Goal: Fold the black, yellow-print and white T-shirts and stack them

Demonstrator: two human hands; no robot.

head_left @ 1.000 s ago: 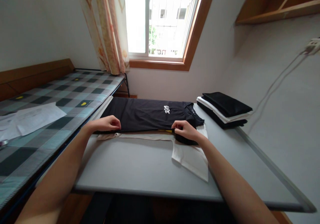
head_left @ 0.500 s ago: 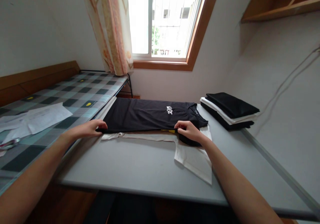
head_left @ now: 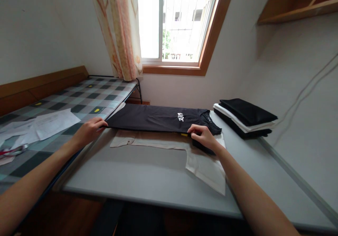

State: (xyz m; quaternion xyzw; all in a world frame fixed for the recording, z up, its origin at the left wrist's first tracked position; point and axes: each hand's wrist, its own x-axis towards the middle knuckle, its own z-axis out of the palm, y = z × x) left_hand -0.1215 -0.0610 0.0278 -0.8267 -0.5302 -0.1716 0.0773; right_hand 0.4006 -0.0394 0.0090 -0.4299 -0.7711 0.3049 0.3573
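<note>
One black T-shirt, white lettering, round collar, near edge pinched by left fingers and right fingers

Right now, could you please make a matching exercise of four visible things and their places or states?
1. printed black shirt
2. white garment
3. folded stack
4. papers

A. on the checked mattress
B. held by left hand and right hand
C. black and white layers, on the table
D. partly beneath another garment

Pairs: 1-B; 2-D; 3-C; 4-A
</note>
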